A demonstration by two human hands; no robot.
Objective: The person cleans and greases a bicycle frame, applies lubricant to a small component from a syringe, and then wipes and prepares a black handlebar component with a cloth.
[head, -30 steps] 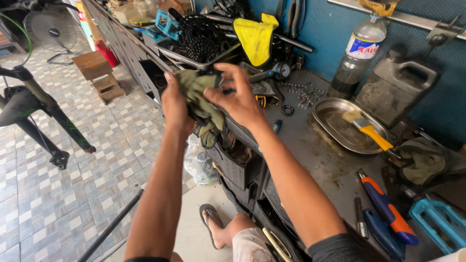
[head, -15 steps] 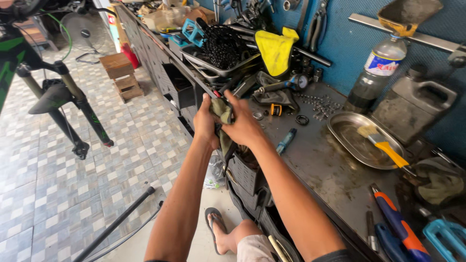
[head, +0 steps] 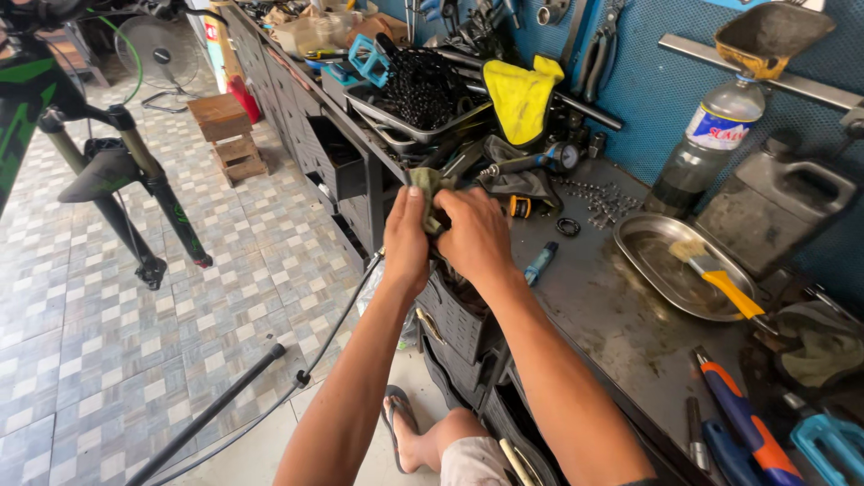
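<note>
Change: both hands are sitting closer together than half a second ago, bunching the rag smaller.
Hands: two; left hand (head: 407,236) and right hand (head: 475,236) are both gripping one olive rag (head: 429,192).
Rag place: it is hovering over the bench (head: 605,310) edge.
Hidden: most of the rag is lying inside the fists.
Nearby: one metal tray (head: 664,274) is holding one yellow-handled brush (head: 717,274).

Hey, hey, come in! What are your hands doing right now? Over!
Left hand and right hand both gripping a green rag, bunched between them. Held over the workbench edge. Small blue tube lies close by, not touching.
</note>
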